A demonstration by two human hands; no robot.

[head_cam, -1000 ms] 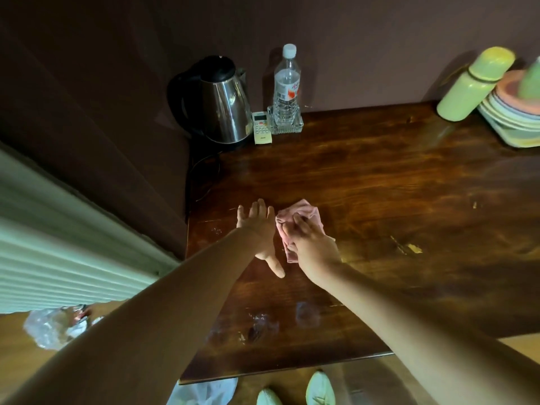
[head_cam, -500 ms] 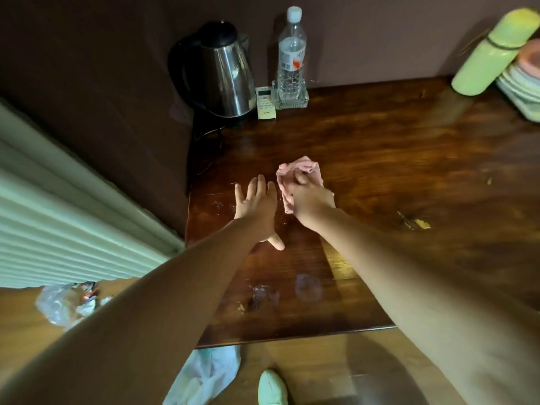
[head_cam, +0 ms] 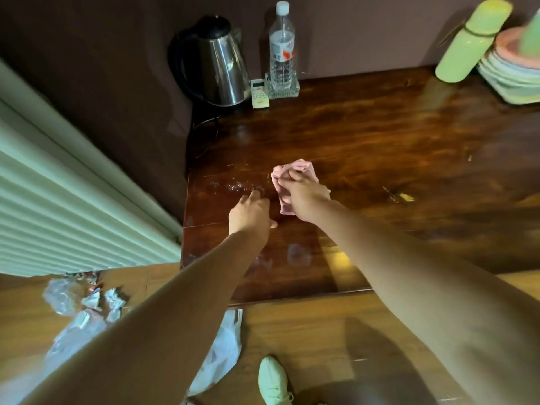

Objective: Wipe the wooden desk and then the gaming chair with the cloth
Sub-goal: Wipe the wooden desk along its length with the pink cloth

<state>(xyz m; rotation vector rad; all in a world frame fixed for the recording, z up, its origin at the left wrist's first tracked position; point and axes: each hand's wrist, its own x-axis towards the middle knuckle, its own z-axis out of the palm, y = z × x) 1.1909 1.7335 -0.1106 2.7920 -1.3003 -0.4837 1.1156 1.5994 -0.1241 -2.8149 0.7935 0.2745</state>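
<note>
**Two hands on the desk, cloth at work**

The head view is the only one there is. The right hand [head_cam: 301, 197] has its fingers bent over the bunched pink cloth [head_cam: 304, 166] and bears it down on the desk [head_cam: 380, 135], well in front of the kettle [head_cam: 222, 68] and a touch to its right. The left hand [head_cam: 248, 210] sits just beside the cloth, on the kettle's side. It holds nothing, lies low on the wood, and its fingers reach loosely forward; blur hides how far they spread.

Between that hand and the kettle lies a patch of pale specks [head_cam: 239, 187], just beside the cloth. Farther from the kettle, toward the front edge, a couple of dull smears [head_cam: 295, 252] show on the varnish. Well out to the kettle's right, about as far forward as the cloth, there is a yellowish scrap [head_cam: 404, 196]. A small remote [head_cam: 260, 93] and a bottle [head_cam: 282, 48] stand just right of the kettle. A green flask [head_cam: 467, 42] and stacked plates [head_cam: 508, 80] are well to its right, at the back.

I'd say this is the first step, the desk, and not far along, since the specks, smears and scrap all look unwiped. The chair is nowhere in view. To my eye the next move calls for sliding the cloth toward the kettle's side, across the specks, with firm flat pressure. The left hand would need to clear that path. Closer to the kettle, it would take care not to knock the remote.
</note>
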